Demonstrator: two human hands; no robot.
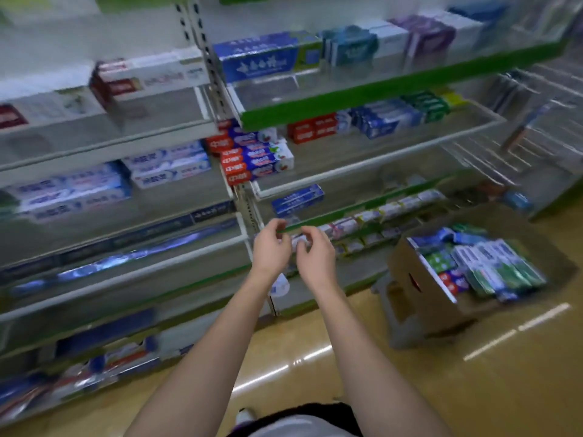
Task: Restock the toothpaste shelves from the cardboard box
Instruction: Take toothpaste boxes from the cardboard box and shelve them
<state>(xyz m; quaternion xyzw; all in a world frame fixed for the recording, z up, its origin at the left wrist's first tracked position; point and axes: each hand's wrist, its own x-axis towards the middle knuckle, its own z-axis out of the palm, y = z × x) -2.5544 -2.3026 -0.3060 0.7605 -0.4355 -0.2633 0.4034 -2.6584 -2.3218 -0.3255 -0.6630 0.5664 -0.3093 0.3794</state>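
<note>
1. Both arms stretched forward; left hand (270, 244) and right hand (315, 255) with fingers curled, pinching the green shelf-edge strip (362, 205).
2. Cardboard box (419, 288) of toothpaste sits on the floor right, well apart.

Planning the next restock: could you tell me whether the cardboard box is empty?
Not empty: the cardboard box holds many toothpaste cartons.

Both forearms bare up to the frame edge, no sleeves in view. Left hand (272, 247) & right hand (315, 255): no gloves, no rings, no watch or wristband showing. Fingers (307, 232) bare too, nails too blurred to judge. Low in the view, a pale grey-white garment at the torso w/ a dark, near-black band above it. Just left of that, a bit of a white shoe, blurred.
</note>
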